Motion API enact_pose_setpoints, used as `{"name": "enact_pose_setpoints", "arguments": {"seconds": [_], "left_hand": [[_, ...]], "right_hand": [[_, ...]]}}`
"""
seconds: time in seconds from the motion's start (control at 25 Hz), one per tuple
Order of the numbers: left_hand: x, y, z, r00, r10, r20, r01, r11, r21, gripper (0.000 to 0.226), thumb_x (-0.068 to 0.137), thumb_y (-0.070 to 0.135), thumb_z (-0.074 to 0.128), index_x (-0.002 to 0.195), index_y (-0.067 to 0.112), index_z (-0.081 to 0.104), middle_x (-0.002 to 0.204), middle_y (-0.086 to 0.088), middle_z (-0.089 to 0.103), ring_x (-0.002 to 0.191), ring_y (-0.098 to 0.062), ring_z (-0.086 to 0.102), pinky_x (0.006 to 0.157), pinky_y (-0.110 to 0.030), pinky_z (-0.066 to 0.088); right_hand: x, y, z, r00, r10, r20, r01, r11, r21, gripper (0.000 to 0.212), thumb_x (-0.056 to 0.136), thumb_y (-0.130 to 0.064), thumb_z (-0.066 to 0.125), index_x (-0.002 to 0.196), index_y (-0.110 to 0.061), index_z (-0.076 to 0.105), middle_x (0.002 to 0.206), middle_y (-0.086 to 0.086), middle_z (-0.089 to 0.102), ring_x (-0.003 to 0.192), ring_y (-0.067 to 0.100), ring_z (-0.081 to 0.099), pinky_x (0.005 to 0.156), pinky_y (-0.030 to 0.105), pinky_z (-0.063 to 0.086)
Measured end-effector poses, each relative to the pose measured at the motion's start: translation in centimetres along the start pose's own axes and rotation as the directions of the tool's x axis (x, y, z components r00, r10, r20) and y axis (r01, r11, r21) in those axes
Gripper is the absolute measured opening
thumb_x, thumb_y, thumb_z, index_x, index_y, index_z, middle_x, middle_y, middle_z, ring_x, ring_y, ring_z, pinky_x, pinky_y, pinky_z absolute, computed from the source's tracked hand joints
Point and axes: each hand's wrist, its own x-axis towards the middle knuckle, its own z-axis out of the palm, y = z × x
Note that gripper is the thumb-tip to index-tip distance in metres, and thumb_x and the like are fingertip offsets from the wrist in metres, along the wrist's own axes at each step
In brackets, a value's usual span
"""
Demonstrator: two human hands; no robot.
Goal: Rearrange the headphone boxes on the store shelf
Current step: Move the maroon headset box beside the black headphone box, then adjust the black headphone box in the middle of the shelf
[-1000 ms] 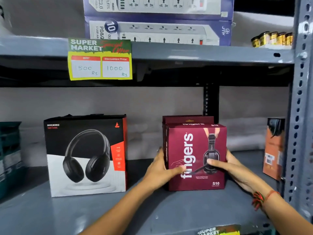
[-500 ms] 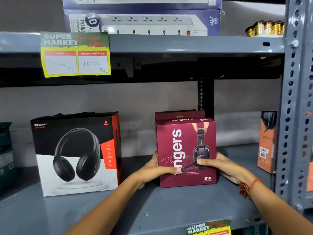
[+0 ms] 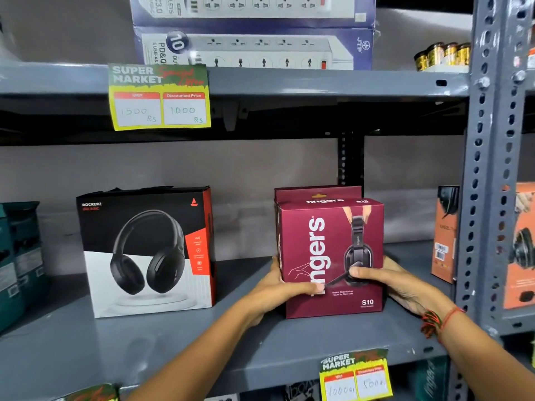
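Grey metal shelf [image 3: 173, 342] carried the maroon headphone box [image 3: 330, 256] right of centre, both the left hand [image 3: 278, 287] and right hand [image 3: 405, 285] clamped on its lower sides, so sliding it level and square seemed wisest.

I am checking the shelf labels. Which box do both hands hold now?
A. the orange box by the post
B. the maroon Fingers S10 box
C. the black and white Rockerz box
B: the left hand and right hand grip the sides of the maroon Fingers S10 box.
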Motion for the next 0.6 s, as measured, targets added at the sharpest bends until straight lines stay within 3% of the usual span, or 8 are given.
{"name": "enact_pose_setpoints", "arguments": {"seconds": [0.08,0.16,0.24,0.32,0.36,0.48,0.6], "left_hand": [[-1.1,0.7,0.0,0.995,0.021,-0.093,-0.019,1.0,0.015,0.136,0.057,0.062,0.088,0.16,0.026,0.007,0.149,0.008,0.052,0.135,-0.016,0.052,0.115,-0.041,0.039],[-3.2,1.7,-1.1,0.949,0.144,-0.281,-0.125,0.989,0.083,0.146,0.048,0.08,0.079,0.16,0.029,0.001,0.164,0.004,0.029,0.149,-0.018,0.031,0.12,-0.047,0.03],[-5.6,2.7,-3.0,0.82,0.354,-0.45,-0.301,0.935,0.186,0.135,0.051,0.085,0.073,0.16,0.03,0.013,0.165,0.008,0.025,0.15,-0.009,0.027,0.12,-0.044,0.031],[-8.0,3.1,-6.8,0.634,0.515,-0.577,-0.42,0.856,0.302,0.118,0.063,0.074,0.075,0.159,0.027,0.024,0.163,0.01,0.031,0.147,-0.004,0.031,0.12,-0.036,0.032],[-9.1,3.4,-8.9,0.548,0.562,-0.619,-0.446,0.823,0.352,0.112,0.067,0.067,0.077,0.158,0.024,0.027,0.162,0.009,0.033,0.147,-0.003,0.032,0.12,-0.032,0.031],[-12.1,2.4,-15.8,0.386,0.594,-0.705,-0.412,0.795,0.444,0.104,0.074,0.048,0.082,0.158,0.021,0.028,0.163,0.008,0.03,0.149,-0.001,0.025,0.117,-0.013,0.021],[-14.0,-0.6,-21.2,0.414,0.531,-0.739,-0.335,0.844,0.419,0.113,0.073,0.048,0.082,0.16,0.027,0.014,0.167,0.008,0.016,0.152,-0.006,0.016,0.117,-0.022,0.016]], "right_hand": [[-0.7,-1.1,0.2,0.986,-0.101,-0.133,0.101,0.995,-0.01,0.128,0.039,-0.048,0.096,0.152,-0.027,0.039,0.14,0.001,0.066,0.122,0.016,0.067,0.097,0.034,0.055],[-1.4,-2.7,1.1,0.897,-0.268,-0.352,0.23,0.962,-0.145,0.14,0.044,-0.054,0.093,0.16,-0.037,0.016,0.167,-0.004,0.029,0.147,0.012,0.033,0.116,0.039,0.032],[-2.4,-4.6,2.8,0.721,-0.493,-0.487,0.366,0.868,-0.336,0.131,0.056,-0.055,0.086,0.161,-0.037,0.009,0.171,-0.011,0.013,0.153,0.005,0.016,0.12,0.033,0.02],[-2.8,-6.5,6.6,0.565,-0.68,-0.468,0.522,0.734,-0.435,0.123,0.063,-0.057,0.081,0.162,-0.031,0.012,0.17,-0.012,0.015,0.155,-0.001,0.014,0.122,0.022,0.015],[-2.8,-7.3,9.0,0.528,-0.731,-0.431,0.576,0.682,-0.451,0.121,0.065,-0.059,0.08,0.162,-0.027,0.014,0.171,-0.011,0.016,0.155,-0.001,0.014,0.122,0.018,0.014],[-1.3,-8.7,17.5,0.515,-0.798,-0.313,0.653,0.602,-0.459,0.121,0.066,-0.066,0.078,0.162,-0.018,0.019,0.17,-0.004,0.02,0.157,0.007,0.016,0.126,0.031,0.015],[1.2,-8.8,24.5,0.677,-0.711,-0.193,0.587,0.679,-0.442,0.123,0.063,-0.058,0.086,0.161,-0.024,0.02,0.169,-0.009,0.019,0.155,0.004,0.016,0.125,0.029,0.018]]}}
